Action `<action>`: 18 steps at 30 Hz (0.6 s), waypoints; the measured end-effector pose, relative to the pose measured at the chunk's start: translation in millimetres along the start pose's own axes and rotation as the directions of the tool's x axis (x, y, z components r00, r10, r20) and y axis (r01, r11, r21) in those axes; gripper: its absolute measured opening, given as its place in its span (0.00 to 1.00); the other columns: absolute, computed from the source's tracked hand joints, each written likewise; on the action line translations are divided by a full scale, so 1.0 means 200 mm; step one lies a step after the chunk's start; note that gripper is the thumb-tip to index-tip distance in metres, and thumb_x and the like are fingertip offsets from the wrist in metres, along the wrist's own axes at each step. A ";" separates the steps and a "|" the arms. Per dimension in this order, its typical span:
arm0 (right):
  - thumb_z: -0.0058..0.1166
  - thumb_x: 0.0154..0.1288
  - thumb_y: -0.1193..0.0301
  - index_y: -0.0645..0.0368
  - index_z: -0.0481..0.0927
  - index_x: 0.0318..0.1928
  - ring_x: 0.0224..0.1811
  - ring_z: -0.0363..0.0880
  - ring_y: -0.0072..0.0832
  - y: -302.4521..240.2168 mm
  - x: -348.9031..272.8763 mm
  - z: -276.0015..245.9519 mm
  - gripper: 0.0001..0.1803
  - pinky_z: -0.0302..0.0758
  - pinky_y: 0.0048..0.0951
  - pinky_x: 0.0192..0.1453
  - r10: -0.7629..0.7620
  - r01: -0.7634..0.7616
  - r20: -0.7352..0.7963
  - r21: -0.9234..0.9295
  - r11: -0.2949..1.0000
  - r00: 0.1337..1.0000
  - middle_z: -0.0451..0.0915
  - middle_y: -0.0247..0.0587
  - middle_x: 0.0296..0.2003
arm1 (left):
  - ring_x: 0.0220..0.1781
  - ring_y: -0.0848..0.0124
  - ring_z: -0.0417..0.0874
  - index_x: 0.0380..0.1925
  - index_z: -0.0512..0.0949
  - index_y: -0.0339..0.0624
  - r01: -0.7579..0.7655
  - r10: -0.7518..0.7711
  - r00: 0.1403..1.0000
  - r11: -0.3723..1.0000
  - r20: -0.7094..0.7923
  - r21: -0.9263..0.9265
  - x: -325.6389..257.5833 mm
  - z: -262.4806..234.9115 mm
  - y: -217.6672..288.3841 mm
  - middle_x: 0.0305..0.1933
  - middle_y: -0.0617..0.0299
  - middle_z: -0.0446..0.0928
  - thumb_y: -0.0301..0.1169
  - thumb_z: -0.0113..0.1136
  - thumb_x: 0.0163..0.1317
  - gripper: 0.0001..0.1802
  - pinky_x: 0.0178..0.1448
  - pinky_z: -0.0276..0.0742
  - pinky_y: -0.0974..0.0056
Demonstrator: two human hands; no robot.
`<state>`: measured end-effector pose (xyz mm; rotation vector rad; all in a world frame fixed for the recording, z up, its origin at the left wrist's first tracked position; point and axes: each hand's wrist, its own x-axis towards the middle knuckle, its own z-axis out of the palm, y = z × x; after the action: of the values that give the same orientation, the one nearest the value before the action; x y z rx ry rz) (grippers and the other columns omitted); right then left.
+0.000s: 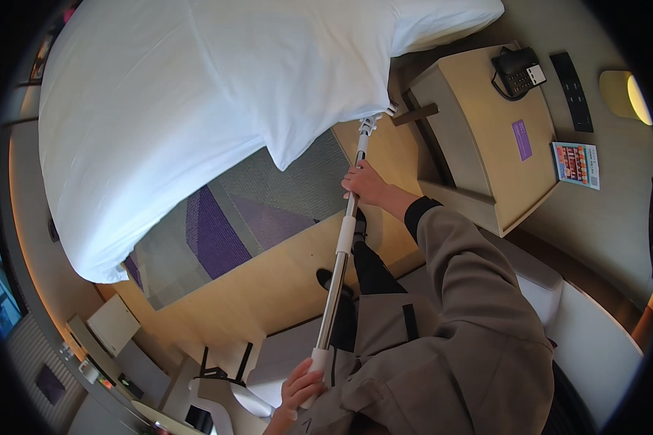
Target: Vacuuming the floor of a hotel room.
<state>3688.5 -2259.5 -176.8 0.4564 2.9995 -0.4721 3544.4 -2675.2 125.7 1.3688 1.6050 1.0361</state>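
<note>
A long white-and-silver pole [333, 290] slants from beside my body up to the edge of the bed. Its far end has a white swivel joint [368, 125], and whatever is fixed beyond it is mostly hidden by the white bedding [218, 87]. Further up the shaft, my right hand [366, 183] is closed around it. My left hand [302, 386] wraps the thick white grip at the pole's lower end.
A wooden bedside cabinet [486, 123] at the right carries a black telephone [519, 71], with a colourful printed card [577, 165] beside it. A patterned grey-and-purple carpet [218, 230] lies on the wooden floor [218, 308] by the bed. My black shoes [334, 280] stand near the pole.
</note>
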 end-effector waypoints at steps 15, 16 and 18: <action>0.63 0.46 0.67 0.43 0.83 0.23 0.40 0.79 0.25 -0.22 -0.52 0.39 0.02 0.63 0.40 0.56 -0.319 0.480 0.524 -0.203 0.854 0.790 0.82 0.23 0.26 | 0.48 0.63 0.77 0.45 0.80 0.53 -0.246 0.133 0.852 0.955 0.507 0.163 -0.62 0.98 -0.26 0.62 0.58 0.69 0.31 0.60 0.50 0.19 0.44 0.73 0.59; 0.62 0.47 0.68 0.43 0.83 0.22 0.40 0.79 0.25 -0.18 -0.55 0.39 0.02 0.62 0.40 0.56 -0.337 0.498 0.530 -0.196 0.845 0.778 0.83 0.23 0.26 | 0.49 0.62 0.77 0.42 0.80 0.54 -0.189 0.113 0.869 0.976 0.481 0.112 -0.59 1.10 -0.24 0.63 0.59 0.69 0.31 0.61 0.48 0.17 0.46 0.73 0.58; 0.62 0.48 0.68 0.43 0.83 0.22 0.40 0.79 0.24 -0.09 -0.62 0.37 0.03 0.62 0.40 0.57 -0.362 0.523 0.563 -0.151 0.839 0.743 0.83 0.24 0.27 | 0.49 0.60 0.77 0.38 0.80 0.54 -0.125 0.095 0.894 0.991 0.439 0.040 -0.55 1.33 -0.16 0.64 0.59 0.68 0.31 0.63 0.46 0.15 0.48 0.75 0.58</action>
<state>3802.1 -2333.8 -227.5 -0.3860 2.5467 -0.1120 3791.6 -2760.9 2.3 1.6192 1.2469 0.6753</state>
